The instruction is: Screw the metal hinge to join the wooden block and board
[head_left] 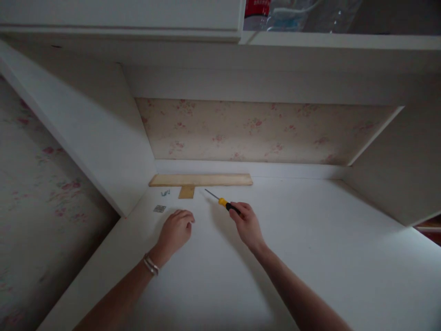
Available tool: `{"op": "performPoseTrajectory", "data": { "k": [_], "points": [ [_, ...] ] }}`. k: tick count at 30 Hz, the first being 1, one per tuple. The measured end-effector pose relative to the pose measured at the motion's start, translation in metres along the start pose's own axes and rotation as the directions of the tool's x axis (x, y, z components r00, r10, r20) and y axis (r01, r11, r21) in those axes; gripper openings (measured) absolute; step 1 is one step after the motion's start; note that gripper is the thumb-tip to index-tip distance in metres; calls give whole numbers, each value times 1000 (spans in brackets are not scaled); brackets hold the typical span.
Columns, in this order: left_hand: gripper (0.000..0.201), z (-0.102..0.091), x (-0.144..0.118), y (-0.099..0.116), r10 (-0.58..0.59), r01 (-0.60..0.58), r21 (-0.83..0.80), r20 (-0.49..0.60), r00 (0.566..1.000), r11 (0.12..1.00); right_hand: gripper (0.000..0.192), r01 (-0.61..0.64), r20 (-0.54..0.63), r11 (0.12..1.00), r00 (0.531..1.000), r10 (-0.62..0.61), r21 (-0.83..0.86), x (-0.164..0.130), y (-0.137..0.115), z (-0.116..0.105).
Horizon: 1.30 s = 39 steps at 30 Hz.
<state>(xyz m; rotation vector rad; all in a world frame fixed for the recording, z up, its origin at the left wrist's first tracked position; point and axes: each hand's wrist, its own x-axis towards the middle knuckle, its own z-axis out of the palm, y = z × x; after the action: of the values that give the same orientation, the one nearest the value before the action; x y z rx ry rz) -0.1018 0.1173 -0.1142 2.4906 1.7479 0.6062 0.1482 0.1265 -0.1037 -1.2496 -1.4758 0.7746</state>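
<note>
My right hand [248,226] is wrapped around the black and yellow handle of a screwdriver [223,202], whose thin shaft points up and to the left, toward the small wooden block. My left hand [175,228], with bracelets at the wrist, is low over the white desk with its fingers curled in; I see nothing held in it. Just beyond it are a small square metal plate [160,208] and several small screws [166,193]. A small square wooden block [186,192] lies against the front of a long, flat wooden board [201,179] near the back of the desk.
The white desktop [310,257] sits between a left side panel [93,124] and a right side panel [396,161]. An overhead shelf [327,40] carries a bottle with a red label [257,8] and clear plastic items. Floral wallpaper [237,131] covers the wall behind.
</note>
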Motion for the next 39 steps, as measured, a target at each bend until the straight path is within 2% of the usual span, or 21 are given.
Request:
{"op": "performPoseTrajectory", "data": {
  "k": [2,4,9,11,16,20,24,29,33,34,36,37,39],
  "points": [
    [29,6,-22,12,-45,39,-130,-50,998,991,30,109,63,969,993,-97,-222,9,2,23],
    [30,12,-38,19,-70,51,-236,-70,995,970,33,179,141,907,981,-134,-381,11,2,43],
    [26,21,-45,27,-102,39,-413,-130,986,910,35,276,343,752,937,-70,-599,3,-4,81],
    [25,21,-44,29,-108,47,-430,-119,987,901,35,308,401,714,915,-42,-628,2,-7,92],
    [20,19,-47,30,-137,141,-392,40,990,909,40,386,505,682,863,-29,-621,4,-10,113],
    [19,21,-49,26,-169,196,-341,107,980,919,48,431,542,699,837,-74,-570,7,-9,121],
    [19,23,-46,26,-187,227,-312,153,970,923,54,430,563,758,820,-101,-491,9,-11,120],
    [19,25,-45,26,-201,241,-318,154,967,917,63,358,578,872,809,-110,-334,7,-15,101],
    [20,27,-45,28,-237,261,-422,110,965,868,45,308,517,938,836,-185,-162,-13,-13,71],
    [19,27,-45,31,-243,258,-466,93,965,846,40,257,493,960,853,-170,-113,-21,-11,63],
    [18,26,-43,42,-228,220,-580,61,972,784,37,49,478,998,876,-56,27,-41,-6,47],
    [17,24,-42,51,-211,192,-645,49,976,739,40,-82,495,990,869,13,117,-51,-3,39],
    [15,21,-39,73,-172,148,-770,50,984,621,47,-313,587,898,806,79,308,-69,2,25]
  ]
}}
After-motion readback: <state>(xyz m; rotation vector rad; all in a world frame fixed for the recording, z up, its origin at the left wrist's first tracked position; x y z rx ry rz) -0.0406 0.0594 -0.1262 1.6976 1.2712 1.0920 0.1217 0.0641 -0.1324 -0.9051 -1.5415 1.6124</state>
